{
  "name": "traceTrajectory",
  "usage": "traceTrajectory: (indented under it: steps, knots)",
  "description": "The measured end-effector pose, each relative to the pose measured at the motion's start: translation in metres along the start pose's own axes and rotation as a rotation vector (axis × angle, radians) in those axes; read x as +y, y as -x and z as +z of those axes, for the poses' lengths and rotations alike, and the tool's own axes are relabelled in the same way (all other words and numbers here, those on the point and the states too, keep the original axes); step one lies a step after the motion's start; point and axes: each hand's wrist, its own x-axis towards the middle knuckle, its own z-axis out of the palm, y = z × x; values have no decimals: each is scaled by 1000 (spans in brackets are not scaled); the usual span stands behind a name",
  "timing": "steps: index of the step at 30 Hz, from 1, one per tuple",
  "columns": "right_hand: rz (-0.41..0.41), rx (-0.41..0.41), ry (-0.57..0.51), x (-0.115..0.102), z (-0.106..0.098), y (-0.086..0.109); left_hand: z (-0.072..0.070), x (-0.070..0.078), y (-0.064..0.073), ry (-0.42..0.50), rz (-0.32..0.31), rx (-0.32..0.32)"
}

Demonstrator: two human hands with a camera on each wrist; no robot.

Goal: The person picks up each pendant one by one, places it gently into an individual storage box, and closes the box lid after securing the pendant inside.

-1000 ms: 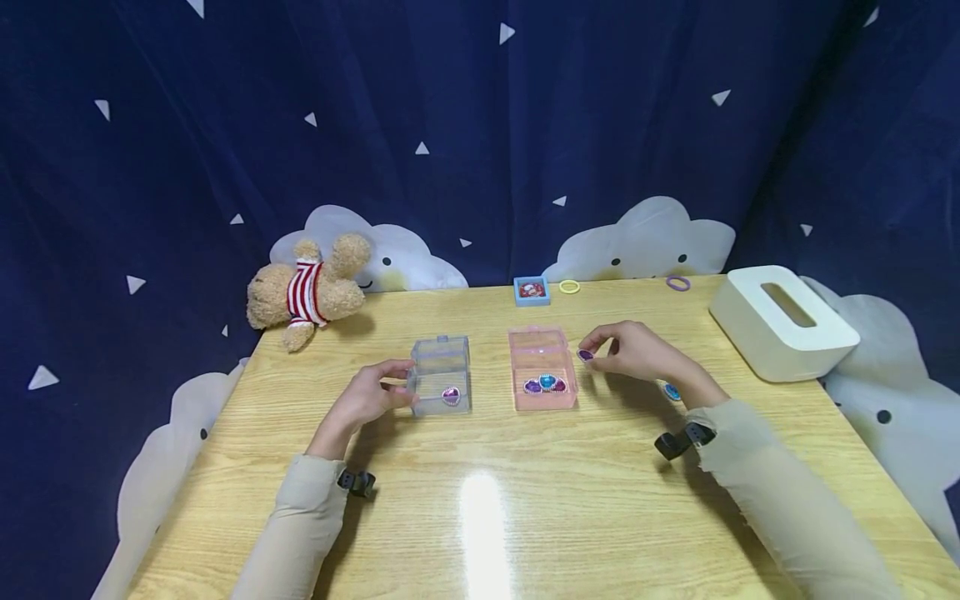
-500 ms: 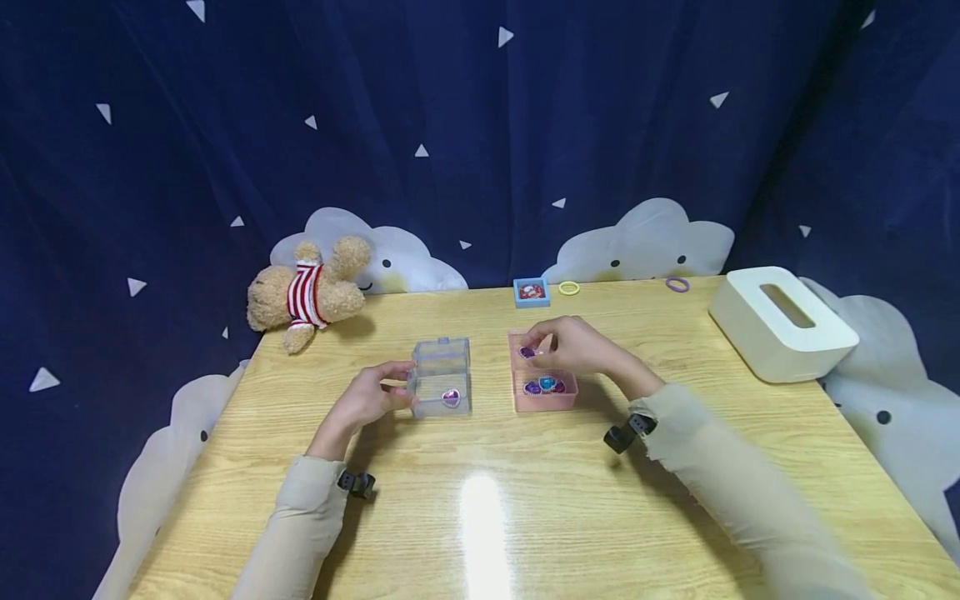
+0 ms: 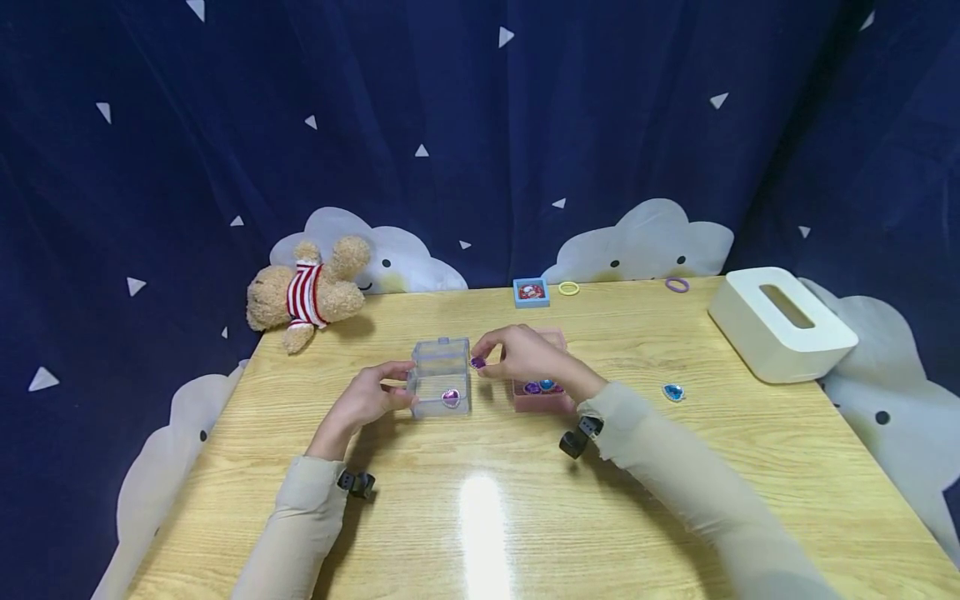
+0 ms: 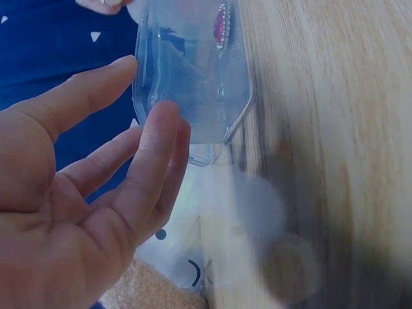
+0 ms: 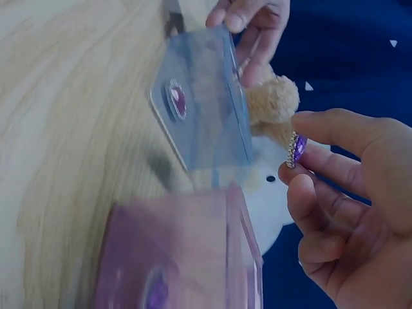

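Observation:
My right hand (image 3: 528,354) pinches a purple gem (image 5: 299,151) with a silvery beaded rim between thumb and fingertips. It is held up just right of a clear bluish plastic box (image 3: 441,363) whose lid stands open. One pinkish-purple gem (image 3: 451,398) lies inside that box. At the box's left end, my left hand (image 3: 367,396) grips it lightly, thumb and fingers at its edges. Under my right wrist stands an open pink plastic box (image 3: 540,404), partly hidden by that hand; purple and blue gems show in it.
A blue drop-shaped gem (image 3: 674,392) lies on the table at right. Along the back are a small blue-framed square (image 3: 531,293), a yellow ring (image 3: 568,288) and a purple ring (image 3: 677,285). A teddy bear (image 3: 306,292) lies back left, a white tissue box (image 3: 783,325) back right.
My right hand has carried the purple gem leftward, from right of the pink box across it to beside the clear box. The blue gem at right now shows fully. The left hand stays put.

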Motion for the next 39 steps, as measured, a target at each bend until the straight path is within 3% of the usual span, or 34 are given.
traceTrajectory:
  steps: [17, 23, 33, 39]
  knots:
    - [-31, -55, 69, -21, 40, -31, -1, -2, -2, 11, 1, 2]
    - [7, -89, 107, -21, 50, -36, 0, -1, -1, -11, 20, 0]
    - [66, -85, 219, -26, 58, -39, 0, -1, 0, -23, 24, 2]
    - [80, -81, 231, -28, 58, -39, 0, -1, 0, -24, 19, 4]
